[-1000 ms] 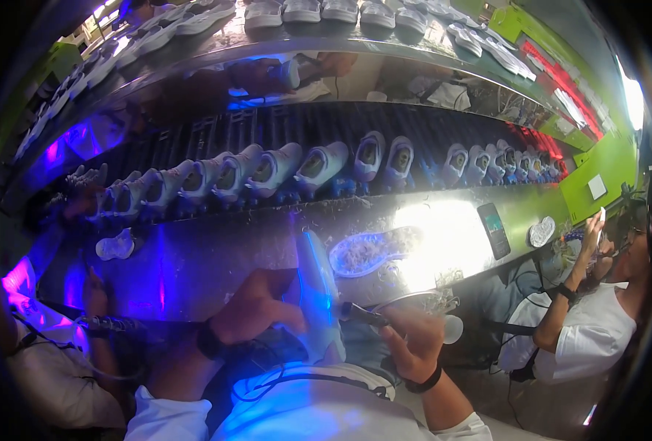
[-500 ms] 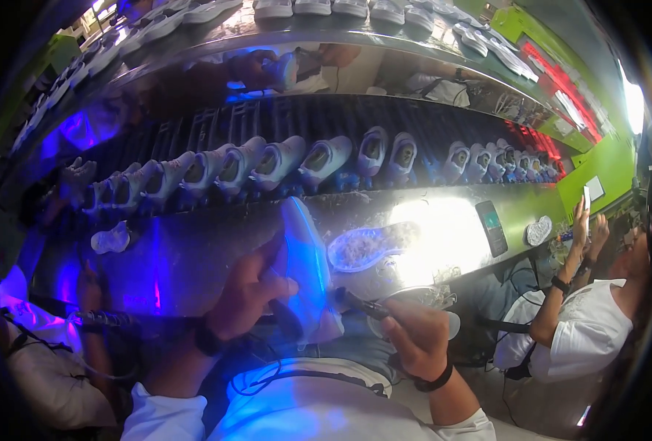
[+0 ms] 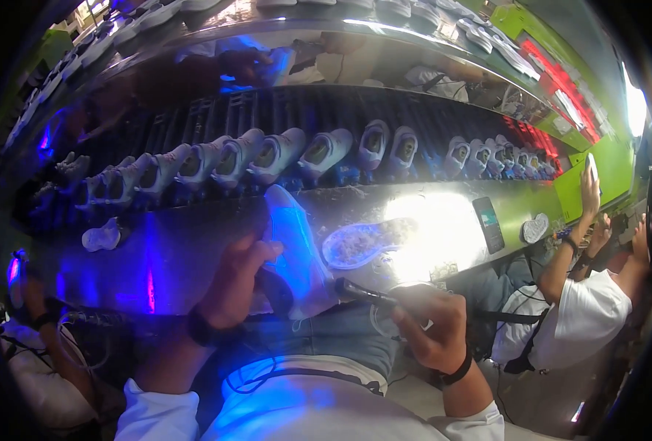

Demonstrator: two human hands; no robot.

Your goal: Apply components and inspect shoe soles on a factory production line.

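Note:
My left hand (image 3: pixel 232 283) is closed around a pale shoe (image 3: pixel 296 246), thumb over its side. The shoe is held tilted above the near edge of the metal bench (image 3: pixel 186 264), with blue light on it. My right hand (image 3: pixel 436 327) grips a slim dark-handled tool (image 3: pixel 370 292). The tool's dark end is close to the lower part of the shoe; whether they touch I cannot tell. Just beyond the right hand, a sole-shaped piece (image 3: pixel 355 246) with a rough whitish surface lies on the bench.
A row of pale shoes (image 3: pixel 278 154) stands on the dark roller conveyor (image 3: pixel 429 117) behind the bench. On the bench are a phone-like device (image 3: pixel 489 224) and small white pieces (image 3: pixel 102 235) (image 3: pixel 535 228). Other people work at left (image 3: pixel 43 360) and right (image 3: pixel 590 305).
The shoe has shifted slightly left and turned in my left hand. My right hand has moved a little right with the tool. At far left, a person's hand now shows with a lit object.

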